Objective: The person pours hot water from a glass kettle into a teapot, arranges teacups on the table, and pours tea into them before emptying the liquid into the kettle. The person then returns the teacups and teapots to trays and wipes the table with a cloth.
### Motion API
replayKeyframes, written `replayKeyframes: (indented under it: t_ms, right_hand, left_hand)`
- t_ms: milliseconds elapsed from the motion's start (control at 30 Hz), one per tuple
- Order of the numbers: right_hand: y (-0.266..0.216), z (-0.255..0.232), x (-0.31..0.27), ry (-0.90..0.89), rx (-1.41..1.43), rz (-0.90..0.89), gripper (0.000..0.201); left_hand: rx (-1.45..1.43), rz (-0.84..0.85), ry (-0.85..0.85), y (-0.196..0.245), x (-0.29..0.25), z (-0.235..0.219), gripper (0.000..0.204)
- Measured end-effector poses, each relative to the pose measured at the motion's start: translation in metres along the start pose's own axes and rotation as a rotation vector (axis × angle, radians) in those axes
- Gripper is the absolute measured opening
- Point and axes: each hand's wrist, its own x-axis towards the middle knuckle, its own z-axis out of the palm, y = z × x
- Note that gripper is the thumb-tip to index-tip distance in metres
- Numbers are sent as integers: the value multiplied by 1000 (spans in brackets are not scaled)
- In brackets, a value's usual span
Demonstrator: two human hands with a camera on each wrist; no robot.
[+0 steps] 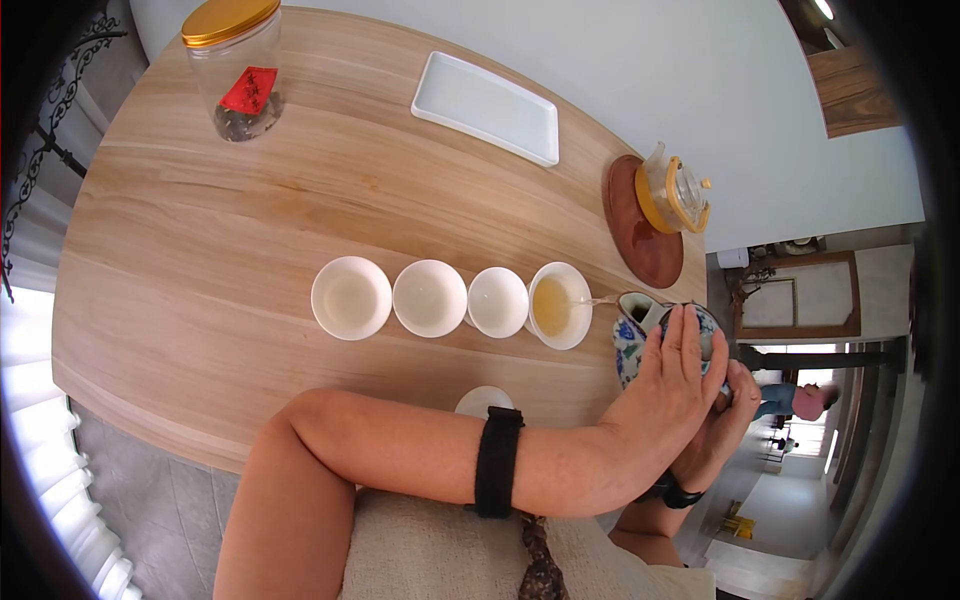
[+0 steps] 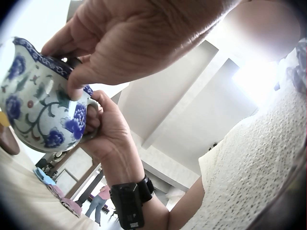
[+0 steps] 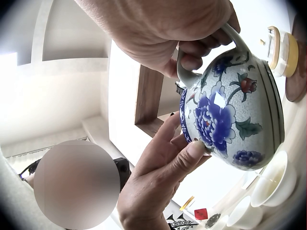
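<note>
In the head view a blue-flowered teapot point(image 1: 628, 350) is tilted at the right end of a row of white cups. A thin stream runs from its spout into the rightmost cup point(image 1: 575, 335), which holds yellow liquid. My left hand point(image 1: 672, 390) lies over the teapot's top, fingers straight; in the left wrist view its thumb touches the rim. My right hand point(image 1: 735, 415), partly hidden behind the left, grips the handle. In the right wrist view the right hand point(image 3: 177, 28) curls round the handle point(image 3: 235, 38), and the left hand point(image 3: 158, 177) rests against the rim.
Other cups point(image 1: 430, 300) stand left of the filled one; another cup point(image 1: 485, 400) is partly behind my left forearm. A white tray point(image 1: 485, 105), a gold-lidded jar point(image 1: 235, 75) and a glass teapot point(image 1: 670, 195) on a brown board point(image 1: 625, 215) stand farther back. A person point(image 1: 805, 402) is in the background.
</note>
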Motion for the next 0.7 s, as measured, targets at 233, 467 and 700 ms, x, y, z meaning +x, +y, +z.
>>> replayKeyframes:
  t_ms: [233,467,700]
  right_hand:
    - [-1,1,-1,-37,-5,-28,9]
    - [-2,1,0,-30,-5,-8,10]
    - [-5,6,-3,-20,-28,-7,12]
  left_hand:
    - [-3,-7,14,1,1,2,56]
    - [-25,7,-3,0,0,1,58]
    - [-5,1,3,0,0,3,57]
